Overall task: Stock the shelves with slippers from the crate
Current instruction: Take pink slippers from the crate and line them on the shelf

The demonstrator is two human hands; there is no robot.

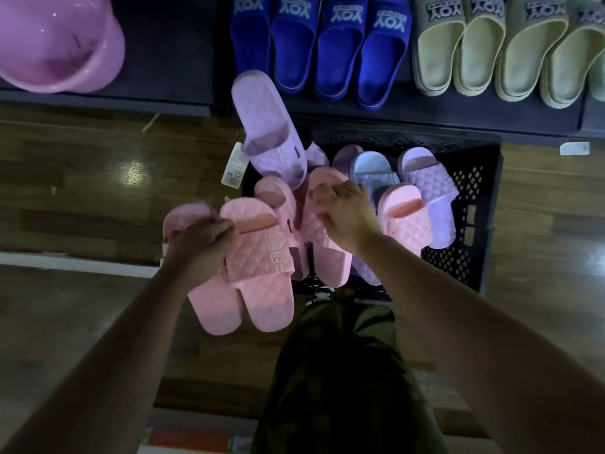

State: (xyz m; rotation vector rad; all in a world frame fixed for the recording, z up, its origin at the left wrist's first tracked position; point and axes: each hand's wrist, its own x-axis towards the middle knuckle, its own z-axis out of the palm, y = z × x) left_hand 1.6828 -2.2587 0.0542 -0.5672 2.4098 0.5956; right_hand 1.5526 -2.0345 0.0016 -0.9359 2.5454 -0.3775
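A black perforated crate (474,191) stands on the floor below the dark shelf (458,117). My left hand (199,247) grips a pair of pink quilted slippers (262,270), held just left of the crate. My right hand (343,214) is closed on another pink slipper (324,250) over the crate's left part. A lilac slipper (268,126) with a white price tag (233,163) sticks up from the crate's left rim toward the shelf. More pink, pale blue and lilac slippers (422,181) lie inside the crate.
On the shelf stand blue slippers (324,50) and beige slippers (507,50) in rows. A pink plastic basin (59,44) sits on the shelf at the far left. Glossy wooden floor surrounds the crate; my dark green trousers (340,371) are below it.
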